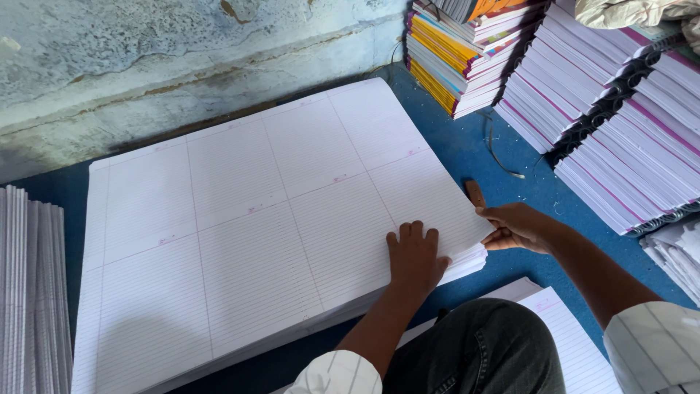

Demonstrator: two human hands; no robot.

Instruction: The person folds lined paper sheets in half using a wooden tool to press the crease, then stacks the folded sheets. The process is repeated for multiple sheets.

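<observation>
- Head view, looking down: a large stack of white ruled paper sheets (pixel 248 219), printed with faint pink margin lines, is laid on a blue floor mat (pixel 467 149), its far edge close to a worn pale blue wall (pixel 146 66).
- The left hand (pixel 415 255) is pressed flat on the top sheet near the stack's near right corner, fingers stretched out and close together, nothing gripped.
- The right hand (pixel 518 228) is held at that same corner, its fingers curled and pinched on the edges of the upper sheets.
- Stacks of white-paged notebooks with pink-edged covers (pixel 620 124) are piled at the mat's far right edge, beside a pile of colourful bound books (pixel 459 55).
- A bundle of upright white sheets (pixel 33 292) is seen at the left edge.
</observation>
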